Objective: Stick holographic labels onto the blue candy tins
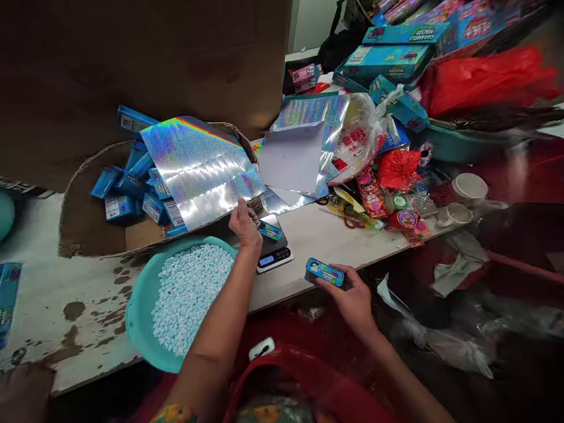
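My right hand point(352, 299) holds a small blue candy tin point(324, 272) marked "CARAMELO MACIZO" by its end, above the table's front edge. My left hand point(244, 225) is closed, thumb up, beside the scale; whatever its curled fingers hold is hidden. A second blue tin point(270, 230) lies on the plate of the digital scale point(275, 257), whose display is lit. Left of the scale, a turquoise basin point(137, 314) is full of small pale candies point(191, 294). Shiny holographic sheets point(198, 170) lie just behind my left hand, over the edge of a cardboard box.
The cut-down cardboard box point(83, 223) contains several blue packs point(132, 185). White-backed sheets point(291, 155) lie behind the scale. Clutter on the right includes plastic bags point(359, 138), paper cups point(469, 187) and stacked blue boxes point(388, 61). Another person's hand point(26, 388) shows at lower left.
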A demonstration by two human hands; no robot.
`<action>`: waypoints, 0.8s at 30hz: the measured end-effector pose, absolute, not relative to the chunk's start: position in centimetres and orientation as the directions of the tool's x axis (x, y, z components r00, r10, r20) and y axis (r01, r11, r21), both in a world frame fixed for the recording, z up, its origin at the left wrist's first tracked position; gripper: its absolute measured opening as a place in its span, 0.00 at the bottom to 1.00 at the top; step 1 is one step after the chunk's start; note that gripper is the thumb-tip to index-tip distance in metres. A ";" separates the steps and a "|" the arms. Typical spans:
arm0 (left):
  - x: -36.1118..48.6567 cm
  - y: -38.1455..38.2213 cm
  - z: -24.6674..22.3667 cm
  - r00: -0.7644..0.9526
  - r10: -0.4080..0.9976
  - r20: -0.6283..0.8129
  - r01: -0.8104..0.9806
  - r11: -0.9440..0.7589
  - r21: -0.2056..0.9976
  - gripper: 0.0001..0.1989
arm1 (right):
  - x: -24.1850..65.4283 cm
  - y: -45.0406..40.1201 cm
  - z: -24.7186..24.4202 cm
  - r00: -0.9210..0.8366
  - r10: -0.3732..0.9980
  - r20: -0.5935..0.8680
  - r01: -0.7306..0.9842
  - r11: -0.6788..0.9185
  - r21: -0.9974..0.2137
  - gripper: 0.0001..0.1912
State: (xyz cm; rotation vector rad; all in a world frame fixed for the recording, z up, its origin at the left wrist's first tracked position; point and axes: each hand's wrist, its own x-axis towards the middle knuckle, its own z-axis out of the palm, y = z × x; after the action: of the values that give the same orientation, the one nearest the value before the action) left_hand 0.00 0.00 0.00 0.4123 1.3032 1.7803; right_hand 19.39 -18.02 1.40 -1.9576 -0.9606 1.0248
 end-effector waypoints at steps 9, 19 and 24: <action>-3.5 -2.2 2.4 -0.466 0.813 -0.350 -0.591 0.008 0.807 0.26 | 19.1 -17.1 1.2 0.392 0.857 -0.333 0.224 -0.440 -0.870 0.26; -14.4 -13.4 1.9 -0.659 0.678 -0.326 -0.299 0.162 0.940 0.21 | 19.1 -16.5 0.4 0.383 0.863 -0.330 0.213 -0.430 -0.877 0.27; -14.1 -14.5 1.5 -0.676 0.657 -0.334 -0.281 0.190 0.941 0.21 | 19.0 -16.2 0.3 0.381 0.866 -0.325 0.215 -0.425 -0.879 0.28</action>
State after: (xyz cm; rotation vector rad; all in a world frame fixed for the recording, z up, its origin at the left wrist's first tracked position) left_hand -14.09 -14.49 1.45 0.3573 1.7194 1.5873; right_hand 18.97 -16.22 0.29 -1.8648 -0.9355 1.0609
